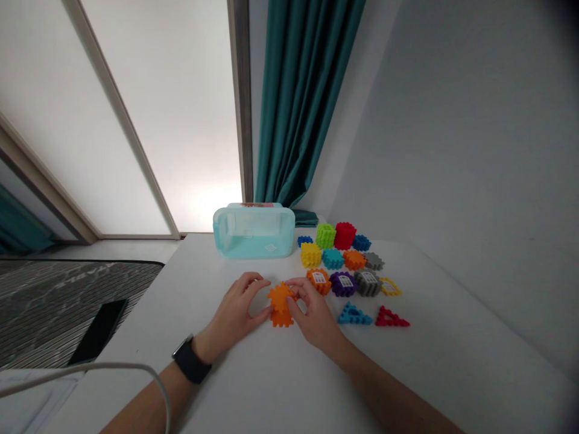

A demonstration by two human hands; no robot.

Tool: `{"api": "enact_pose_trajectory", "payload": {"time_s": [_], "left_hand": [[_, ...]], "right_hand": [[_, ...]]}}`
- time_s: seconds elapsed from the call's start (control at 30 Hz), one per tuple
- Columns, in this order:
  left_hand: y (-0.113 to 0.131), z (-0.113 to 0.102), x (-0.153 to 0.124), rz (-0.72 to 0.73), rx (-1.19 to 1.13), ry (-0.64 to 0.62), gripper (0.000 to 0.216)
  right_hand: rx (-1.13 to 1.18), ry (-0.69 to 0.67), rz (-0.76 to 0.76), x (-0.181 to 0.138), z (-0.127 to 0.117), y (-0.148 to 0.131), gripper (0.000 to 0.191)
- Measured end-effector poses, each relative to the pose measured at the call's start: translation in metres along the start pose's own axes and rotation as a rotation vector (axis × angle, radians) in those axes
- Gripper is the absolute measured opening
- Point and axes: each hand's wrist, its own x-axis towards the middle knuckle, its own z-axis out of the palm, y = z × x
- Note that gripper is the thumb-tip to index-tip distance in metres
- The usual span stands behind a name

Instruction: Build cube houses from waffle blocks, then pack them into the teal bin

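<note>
Both of my hands meet on an orange toothed block (280, 304) in the middle of the white table (280, 374). My left hand (237, 313), with a black watch on its wrist, curls its fingers round the block's left side. My right hand (312, 316) pinches the right side with thumb and fingers. The block rests on the table or just above it; I cannot tell which.
A pale blue plastic tub (254, 232) lies on its side behind the hands. Several coloured toothed blocks (344, 259) sit to the right, with a blue triangle (354, 315) and a red triangle (391, 317) nearer. A black phone (98, 330) lies on a patterned surface at left.
</note>
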Motion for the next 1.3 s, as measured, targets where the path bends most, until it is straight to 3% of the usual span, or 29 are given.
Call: {"api": "enact_pose_trajectory", "payload": {"time_s": [0.1,0.2,0.47,0.8,1.0,1.17,1.3], "left_hand": [[-0.001,-0.002,-0.001,0.039,0.009,-0.055,0.056],[-0.001,-0.003,-0.002,0.072,0.02,-0.098,0.054],[-0.001,0.0,-0.002,0.094,0.011,-0.098,0.058],[-0.004,0.0,0.003,-0.078,-0.025,0.114,0.042],[-0.001,0.003,0.0,-0.106,-0.056,0.089,0.042],[-0.003,0.001,0.0,-0.083,-0.077,0.071,0.043],[-0.007,-0.008,0.002,-0.006,-0.065,-0.039,0.037]], "right_hand": [[-0.063,-0.014,-0.024,0.0,0.0,-0.004,0.024],[-0.044,-0.027,-0.029,-0.001,0.001,-0.008,0.024],[0.025,-0.123,-0.038,-0.004,0.0,-0.008,0.026],[-0.225,-0.025,-0.301,-0.001,-0.005,-0.009,0.027],[-0.281,-0.039,-0.449,0.001,-0.007,-0.008,0.02],[-0.267,-0.02,-0.431,0.002,-0.009,-0.007,0.015],[-0.294,-0.057,-0.436,0.007,-0.021,-0.007,0.016]]}}
